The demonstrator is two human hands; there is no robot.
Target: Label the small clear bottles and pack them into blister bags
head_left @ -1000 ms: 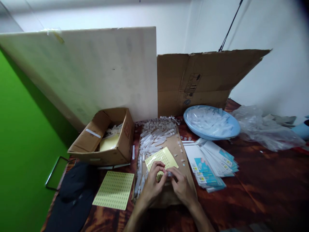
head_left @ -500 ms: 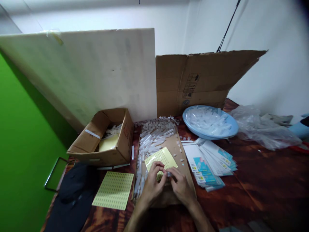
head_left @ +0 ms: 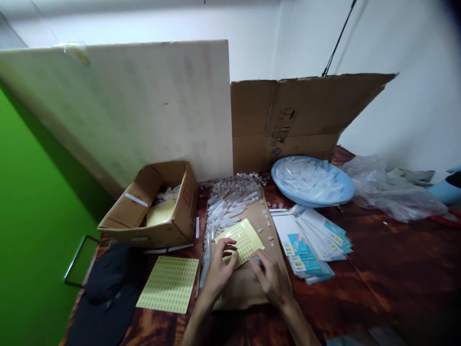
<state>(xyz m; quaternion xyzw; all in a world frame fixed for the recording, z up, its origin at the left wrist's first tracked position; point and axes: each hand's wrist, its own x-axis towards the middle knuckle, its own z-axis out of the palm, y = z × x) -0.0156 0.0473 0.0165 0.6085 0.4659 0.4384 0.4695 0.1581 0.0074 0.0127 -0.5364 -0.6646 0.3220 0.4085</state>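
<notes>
Left hand (head_left: 220,270) loosely curled, fingers parted over yellow sticker sheet (head_left: 248,239), my right hand (head_left: 269,278) pinching small clear piece (head_left: 257,260), cardboard (head_left: 247,294) below.

Label sheet (head_left: 247,238) on flat cardboard (head_left: 248,290) — box (head_left: 154,236) left, cards (head_left: 309,244) right

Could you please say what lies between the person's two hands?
In the head view, part of the yellow sheet and bare cardboard lie between the left hand and the right hand.
</notes>
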